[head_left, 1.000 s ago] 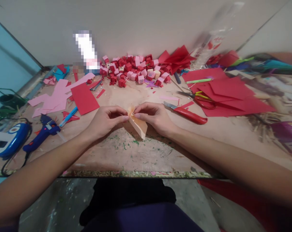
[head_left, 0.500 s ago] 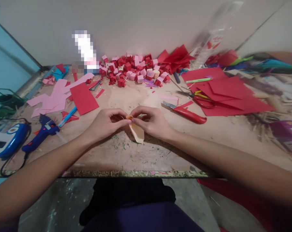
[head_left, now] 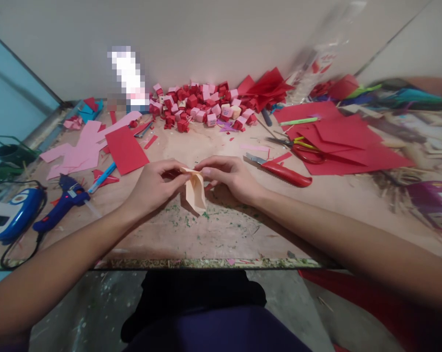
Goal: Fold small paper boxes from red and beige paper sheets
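A cream-coloured piece of folded paper [head_left: 196, 193] hangs between my hands above the wooden tabletop, its creased lower part pointing toward me. My left hand [head_left: 155, 185] pinches its upper left edge between thumb and fingers. My right hand [head_left: 231, 177] grips the upper right edge, thumb on the near side; some of its fingertips are hidden behind the paper. Past my hands lies a heap of small red and pink paper cubes [head_left: 199, 105]. A cutter with a red handle [head_left: 288, 174] rests to the right of my right hand.
Scissors [head_left: 308, 150] and red paper sheets [head_left: 348, 146] lie at the right. On the left are pink paper pieces [head_left: 83, 146], a red card [head_left: 127, 150], a blue pen [head_left: 102, 177] and a blue glue gun [head_left: 65, 203]. A clear plastic bottle [head_left: 316, 63] stands at the back.
The paper has shifted slightly left and turned, and more of its folded face shows. My hands have moved a little apart at the fingertips, both still on it.
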The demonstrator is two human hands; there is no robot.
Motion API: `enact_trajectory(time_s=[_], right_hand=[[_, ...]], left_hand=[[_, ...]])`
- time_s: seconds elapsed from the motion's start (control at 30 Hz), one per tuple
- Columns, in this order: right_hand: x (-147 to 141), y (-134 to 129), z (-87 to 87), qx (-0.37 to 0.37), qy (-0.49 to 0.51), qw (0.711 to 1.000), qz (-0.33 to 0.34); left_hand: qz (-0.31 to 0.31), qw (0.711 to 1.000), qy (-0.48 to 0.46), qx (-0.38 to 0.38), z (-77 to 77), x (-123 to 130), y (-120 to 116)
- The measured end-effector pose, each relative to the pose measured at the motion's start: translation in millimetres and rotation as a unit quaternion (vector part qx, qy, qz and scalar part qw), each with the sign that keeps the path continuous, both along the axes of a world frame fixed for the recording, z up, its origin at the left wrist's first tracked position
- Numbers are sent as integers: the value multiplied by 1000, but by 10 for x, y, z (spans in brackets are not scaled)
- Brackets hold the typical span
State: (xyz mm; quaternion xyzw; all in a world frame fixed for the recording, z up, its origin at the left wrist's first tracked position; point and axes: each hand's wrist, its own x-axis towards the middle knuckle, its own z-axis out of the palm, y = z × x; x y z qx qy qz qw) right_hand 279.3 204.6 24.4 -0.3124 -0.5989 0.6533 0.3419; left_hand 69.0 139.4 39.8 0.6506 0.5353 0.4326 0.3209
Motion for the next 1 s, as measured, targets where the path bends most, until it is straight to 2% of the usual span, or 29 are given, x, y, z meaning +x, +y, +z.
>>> enact_trajectory(time_s=[0.13, 0.33, 0.47, 0.73, 1.0], right_hand=[[8, 40, 1, -70, 43, 996, 21], [-8, 34, -17, -102, 56, 993, 25], [-26, 22, -51, -98, 70, 992, 22], [-26, -4, -40, -70, 33, 997, 17], [-33, -16, -17, -54, 3, 998, 11]], left_hand=[[18, 1000, -12, 16, -16, 5, -9], [12, 999, -23, 25, -56, 23, 0], [11, 999, 6, 38, -39, 16, -7], [-17, 981, 140, 137, 13, 0, -35], [-18, 978, 141, 155, -31, -6, -24]])
